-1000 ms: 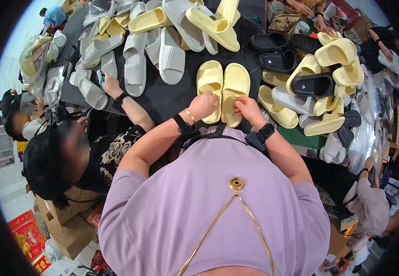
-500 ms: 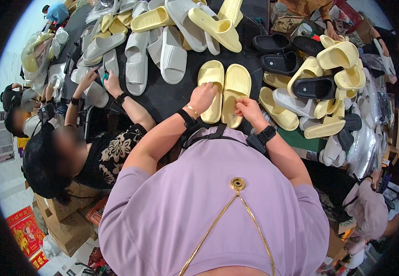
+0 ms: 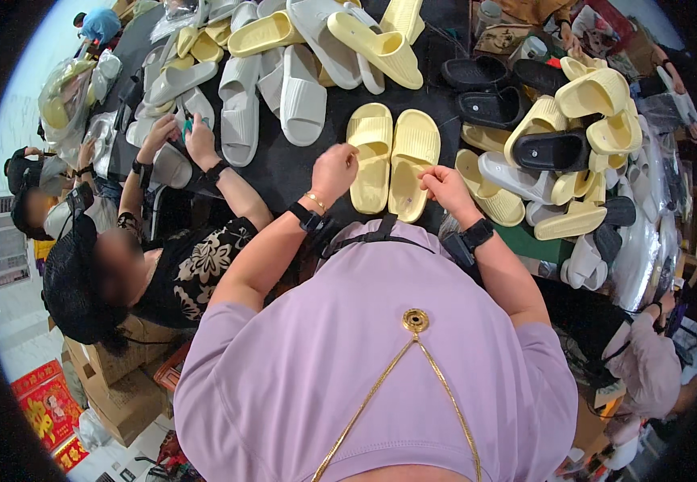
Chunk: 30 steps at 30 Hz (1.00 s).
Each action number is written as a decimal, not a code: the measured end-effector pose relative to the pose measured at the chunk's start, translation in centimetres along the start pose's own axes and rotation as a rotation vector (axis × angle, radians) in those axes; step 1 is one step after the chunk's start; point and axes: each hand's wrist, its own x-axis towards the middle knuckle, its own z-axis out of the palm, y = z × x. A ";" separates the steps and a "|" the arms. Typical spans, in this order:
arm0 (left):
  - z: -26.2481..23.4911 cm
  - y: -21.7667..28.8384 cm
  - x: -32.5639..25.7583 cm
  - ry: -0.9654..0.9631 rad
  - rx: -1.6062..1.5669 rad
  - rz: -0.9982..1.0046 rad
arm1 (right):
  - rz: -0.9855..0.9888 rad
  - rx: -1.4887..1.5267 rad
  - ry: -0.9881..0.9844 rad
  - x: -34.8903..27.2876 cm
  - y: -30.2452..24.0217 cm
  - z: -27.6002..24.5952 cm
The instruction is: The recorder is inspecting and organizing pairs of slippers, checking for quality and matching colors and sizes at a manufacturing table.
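A pair of pale yellow slide sandals lies side by side on the dark table in front of me, toes pointing away. My left hand (image 3: 336,171) is at the outer edge of the left sandal (image 3: 371,136), its fingers curled together by the strap. At the outer side of the right sandal (image 3: 416,140), my right hand (image 3: 449,193) has thumb and forefinger pinched together near the strap's edge. Anything between the fingers of either hand is too small to make out. Both sandals rest flat, and their straps are in plain sight.
Grey slides (image 3: 303,96) and more yellow ones pile up beyond the pair. Black slides (image 3: 489,110) and a mixed heap with yellow slides (image 3: 489,189) lie to the right. At my left, a co-worker's hands (image 3: 200,143) hold a green-handled tool beside grey slides.
My left hand has drawn left off the left sandal's strap to its outer edge. My right hand has shifted right, off the right sandal's footbed. The pair has stayed nearly in place.
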 end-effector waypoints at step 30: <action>5.9 2.2 2.4 -0.193 0.157 0.031 | -0.086 -0.064 0.032 3.5 -0.8 -0.4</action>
